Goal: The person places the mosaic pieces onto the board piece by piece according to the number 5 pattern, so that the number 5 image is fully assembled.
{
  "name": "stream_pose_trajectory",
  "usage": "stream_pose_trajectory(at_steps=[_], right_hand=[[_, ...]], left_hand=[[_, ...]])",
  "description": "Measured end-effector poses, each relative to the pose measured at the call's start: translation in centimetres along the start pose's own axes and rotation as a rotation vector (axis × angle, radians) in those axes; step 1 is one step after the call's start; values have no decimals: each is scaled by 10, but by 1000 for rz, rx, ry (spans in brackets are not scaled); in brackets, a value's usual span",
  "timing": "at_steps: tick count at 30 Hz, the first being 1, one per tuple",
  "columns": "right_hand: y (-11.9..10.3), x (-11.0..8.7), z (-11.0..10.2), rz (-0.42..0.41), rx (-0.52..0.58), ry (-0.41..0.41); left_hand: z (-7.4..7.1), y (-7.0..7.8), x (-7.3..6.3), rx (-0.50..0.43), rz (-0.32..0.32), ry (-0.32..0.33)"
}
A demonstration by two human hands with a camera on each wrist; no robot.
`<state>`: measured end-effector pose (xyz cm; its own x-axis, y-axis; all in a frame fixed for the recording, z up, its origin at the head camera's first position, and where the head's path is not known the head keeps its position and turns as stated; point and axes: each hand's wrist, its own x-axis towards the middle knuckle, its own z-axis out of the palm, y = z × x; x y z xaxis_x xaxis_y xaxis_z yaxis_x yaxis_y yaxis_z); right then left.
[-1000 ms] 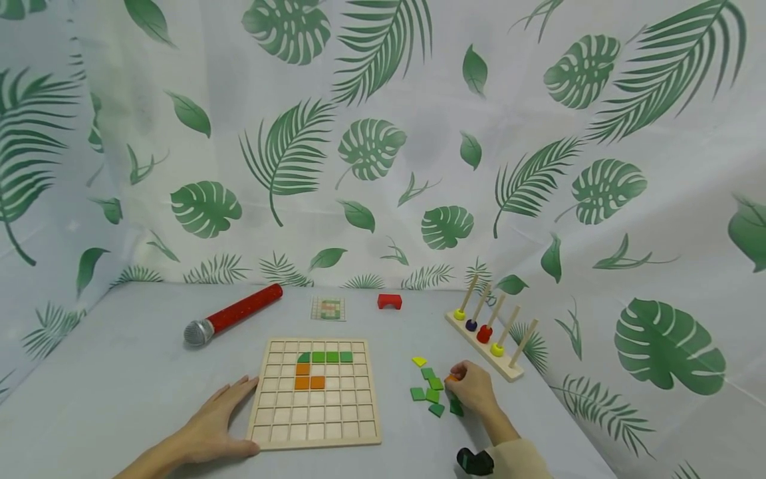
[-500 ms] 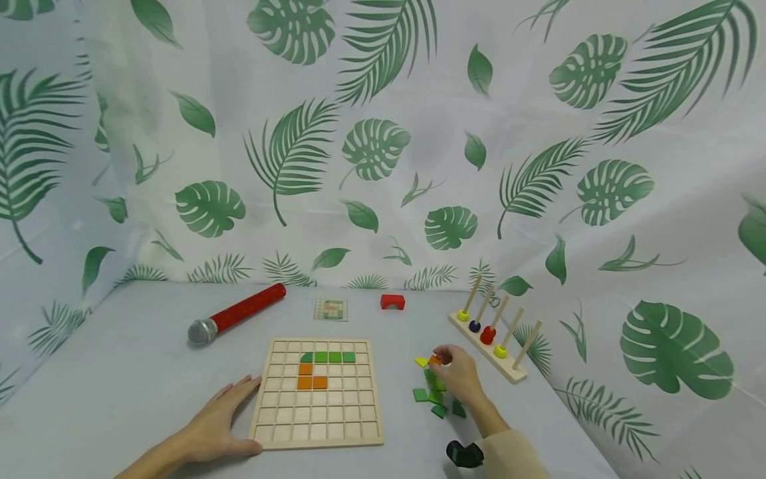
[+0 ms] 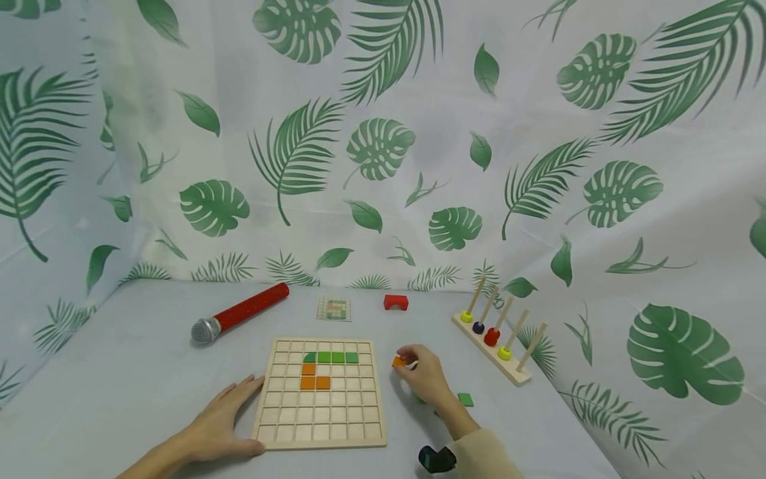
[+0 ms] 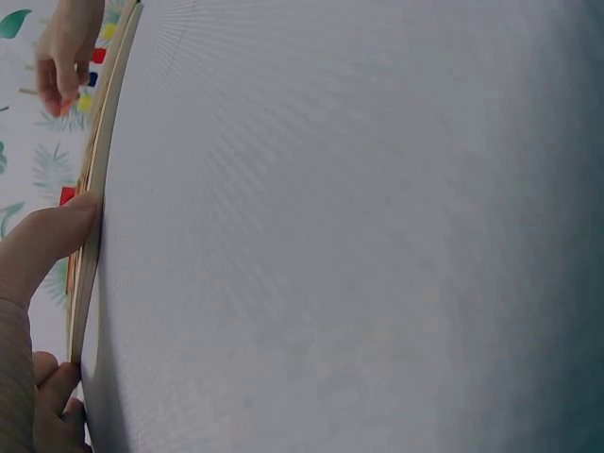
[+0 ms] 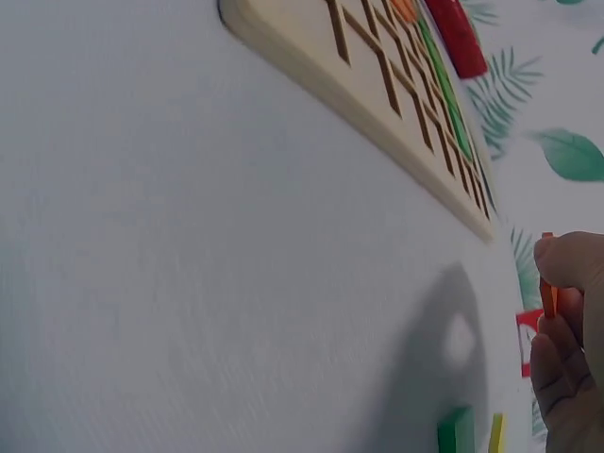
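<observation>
My right hand (image 3: 426,374) pinches an orange tile (image 5: 548,288) between thumb and fingers, above the table just right of the wooden grid board (image 3: 320,416). My left hand (image 3: 218,422) rests at the board's left edge with its fingers spread, thumb at the near corner. In the left wrist view the thumb (image 4: 57,236) lies against the board's side. On the board, a row of green tiles (image 3: 331,358) starts with a rounded corner piece, and orange tiles (image 3: 308,382) sit below its left end. Green tiles (image 3: 465,399) on the table are partly hidden by my right hand and forearm.
A red microphone (image 3: 242,311) lies at the back left. Behind the board are a small pattern card (image 3: 334,308) and a red arch block (image 3: 395,303). A peg stand (image 3: 493,349) with coloured beads stands at the right. A patterned curtain (image 3: 383,153) encloses the table.
My right hand has picked the orange tile out of the loose tiles and carried it left toward the board. My left hand stays at the board's edge.
</observation>
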<state>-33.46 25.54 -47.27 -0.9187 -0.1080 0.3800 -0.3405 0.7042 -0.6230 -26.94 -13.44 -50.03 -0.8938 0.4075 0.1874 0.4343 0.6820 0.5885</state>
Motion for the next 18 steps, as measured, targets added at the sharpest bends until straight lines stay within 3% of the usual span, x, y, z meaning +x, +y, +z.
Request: stream_pose_trajectory(at_steps=[18], right_hand=[[-43, 6, 50, -194, 73, -148]], left_hand=[[-2, 3, 1, -23, -25, -32]])
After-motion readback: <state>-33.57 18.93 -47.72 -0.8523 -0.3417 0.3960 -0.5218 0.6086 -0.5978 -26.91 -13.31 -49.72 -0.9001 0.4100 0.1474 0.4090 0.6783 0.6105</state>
